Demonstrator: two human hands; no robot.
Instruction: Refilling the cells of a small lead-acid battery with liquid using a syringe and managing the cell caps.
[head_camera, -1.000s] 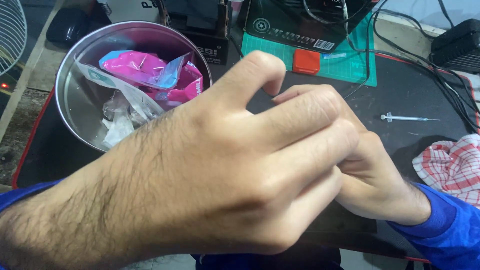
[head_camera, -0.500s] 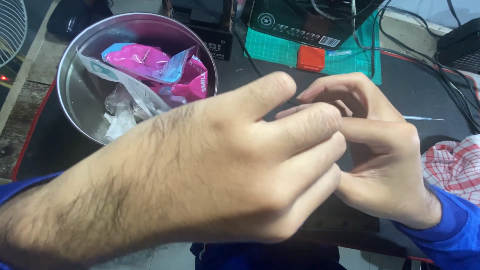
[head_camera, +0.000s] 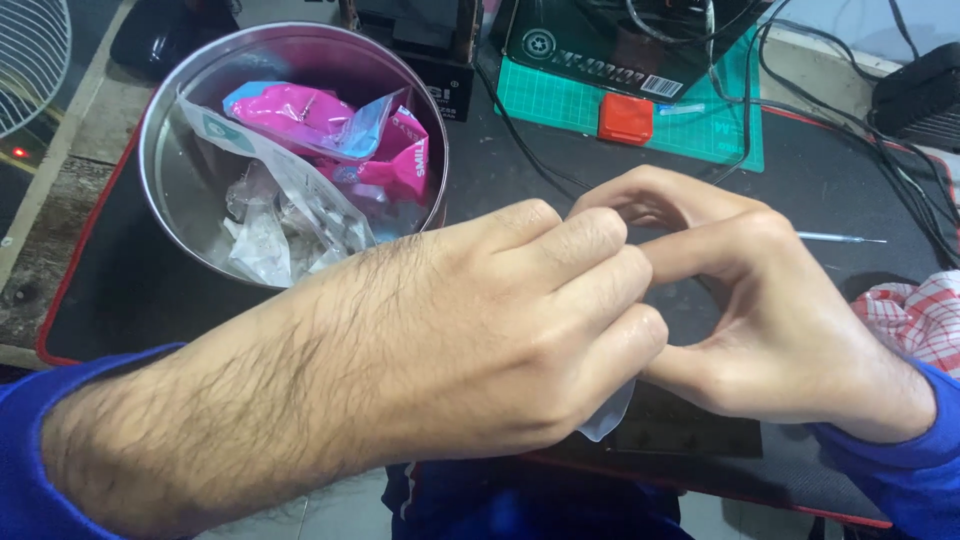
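My left hand (head_camera: 480, 340) reaches across the middle of the view with its fingers curled tight. A thin, whitish translucent piece (head_camera: 607, 415) sticks out beneath it. My right hand (head_camera: 770, 320) comes in from the right. Its thumb and forefinger curve into a loop, and the fingertips meet those of my left hand. What lies between the fingertips is hidden. Both hands hover over a black mat (head_camera: 130, 290) and a dark flat rectangle (head_camera: 690, 435).
A round metal bowl (head_camera: 165, 190) at the left holds pink packets (head_camera: 330, 120) and clear plastic bags (head_camera: 280, 220). Behind lie a green cutting mat (head_camera: 720, 130), a small red block (head_camera: 625, 118), a black box (head_camera: 620, 50) and cables (head_camera: 880, 150). A thin pointed tool (head_camera: 840, 238) and a checkered cloth (head_camera: 920, 320) are at the right.
My left hand has drawn back and lower, uncovering more of the bowl. My right hand has risen, its fingers now looped against my left fingertips. The whitish piece has come into sight.
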